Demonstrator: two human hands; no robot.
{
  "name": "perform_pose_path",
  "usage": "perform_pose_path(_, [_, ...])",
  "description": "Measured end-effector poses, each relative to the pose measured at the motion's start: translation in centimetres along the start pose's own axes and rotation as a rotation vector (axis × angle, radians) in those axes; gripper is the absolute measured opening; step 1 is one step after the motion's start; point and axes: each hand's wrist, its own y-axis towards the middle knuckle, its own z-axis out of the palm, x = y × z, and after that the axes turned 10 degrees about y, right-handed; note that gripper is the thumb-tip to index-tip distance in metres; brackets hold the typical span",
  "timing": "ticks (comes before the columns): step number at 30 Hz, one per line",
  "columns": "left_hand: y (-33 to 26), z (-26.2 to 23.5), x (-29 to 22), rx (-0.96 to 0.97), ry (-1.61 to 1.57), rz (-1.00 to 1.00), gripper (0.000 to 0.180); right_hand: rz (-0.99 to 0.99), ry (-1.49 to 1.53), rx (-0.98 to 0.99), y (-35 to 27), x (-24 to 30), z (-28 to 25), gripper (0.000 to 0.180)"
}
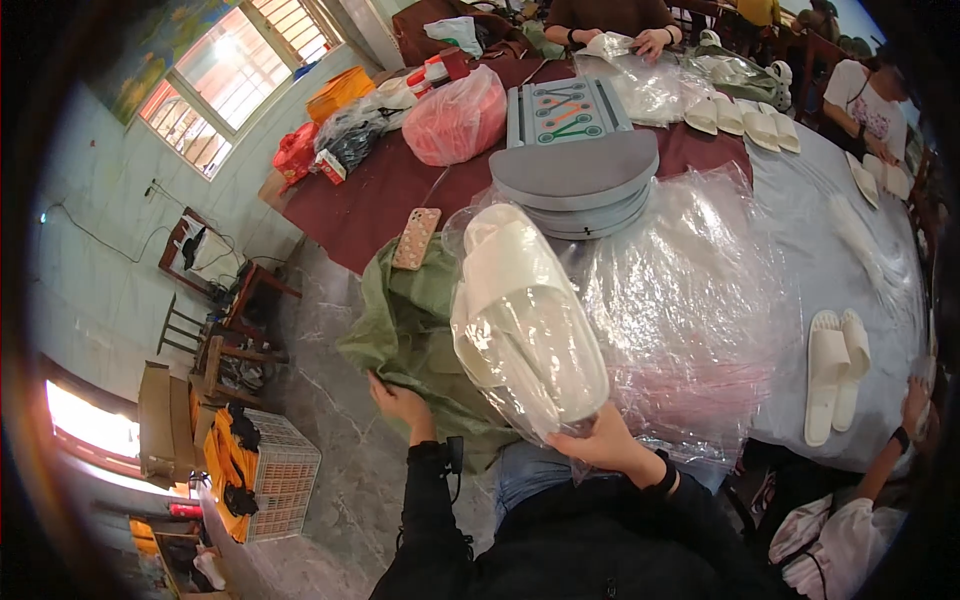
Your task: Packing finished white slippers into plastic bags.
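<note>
My right hand (603,442) grips the heel end of a pair of cream slippers (530,300) sealed in a clear plastic bag. They are tilted, toes pointing away from me, above the table's near edge. To their left, my left hand (402,408) is closed on the edge of a green woven sack (430,335), some of its fingers hidden by the cloth. A phone in a patterned case (416,238) lies on the sack's far side. Beside the slippers on the right spreads a stack of clear plastic bags (690,300), pinkish at its near end.
A grey rounded stack of panels (575,170) stands beyond the slippers. A pink plastic bag (456,117) is left of it. Unbagged slippers (827,370) lie on the grey cloth at right. Co-workers' hands (652,42) handle plastic across the table. A white crate (285,475) stands on the floor.
</note>
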Motion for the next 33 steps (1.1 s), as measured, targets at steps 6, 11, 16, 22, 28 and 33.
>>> perform_pose_path(6, [2.3,-3.6,-1.4,-0.118,-0.127,-0.118,0.044,0.087,-0.227,-0.002,4.7,-4.4,2.0,0.05])
perform_pose_path(11, [4.1,-4.6,-1.8,-0.154,-0.264,-0.151,0.046,-0.036,-0.218,0.227,8.4,-6.0,6.0,0.056])
perform_pose_path(16, [4.8,-3.4,-2.2,-0.188,-0.395,-0.206,0.054,-0.171,-0.661,-0.01,9.4,-13.1,6.1,0.087])
perform_pose_path(22, [4.3,-2.8,-3.3,-0.062,-0.254,-0.175,0.056,-0.078,-0.77,0.221,7.2,-13.2,5.9,0.07])
perform_pose_path(28, [1.3,-0.6,-8.9,0.005,0.082,0.366,0.065,-0.498,-0.489,0.526,4.6,-5.7,8.1,0.024])
perform_pose_path(33, [-3.6,1.2,-16.6,0.214,-0.088,0.71,0.053,-0.629,-0.435,0.859,2.3,-5.8,10.3,0.019])
